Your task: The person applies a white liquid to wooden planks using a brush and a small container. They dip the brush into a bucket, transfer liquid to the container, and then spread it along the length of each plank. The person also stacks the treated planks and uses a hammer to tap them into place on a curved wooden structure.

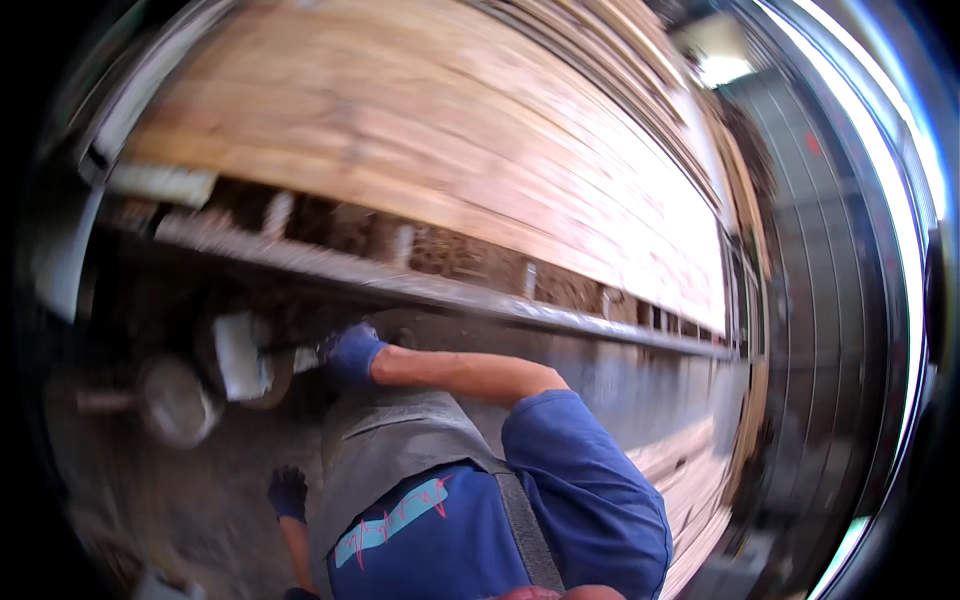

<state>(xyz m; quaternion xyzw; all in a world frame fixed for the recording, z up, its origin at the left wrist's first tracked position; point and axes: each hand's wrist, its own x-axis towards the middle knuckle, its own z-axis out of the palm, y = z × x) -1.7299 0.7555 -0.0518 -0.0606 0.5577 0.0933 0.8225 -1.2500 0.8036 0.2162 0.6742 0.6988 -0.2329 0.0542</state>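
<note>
My right hand [353, 353], in a blue glove, reaches across in front of my grey apron. Its fingers look closed round the end of a tool [241, 357] with a white, roughly rectangular head; blur hides its exact kind. A thin dark bar and a pale piece lie between that head and the glove. Just beyond the head, a round pale container [180, 402] stands low down. My left hand [288, 490], in a dark glove, hangs low at my left side. Its fingers are slightly apart and nothing shows in them.
A wide surface of wooden boards [400, 120] stretches across ahead, edged by a long metal rail [400, 283] on the near side. More boards [690, 470] lie at the right behind my arm. A dark panelled wall [820, 250] stands at the far right.
</note>
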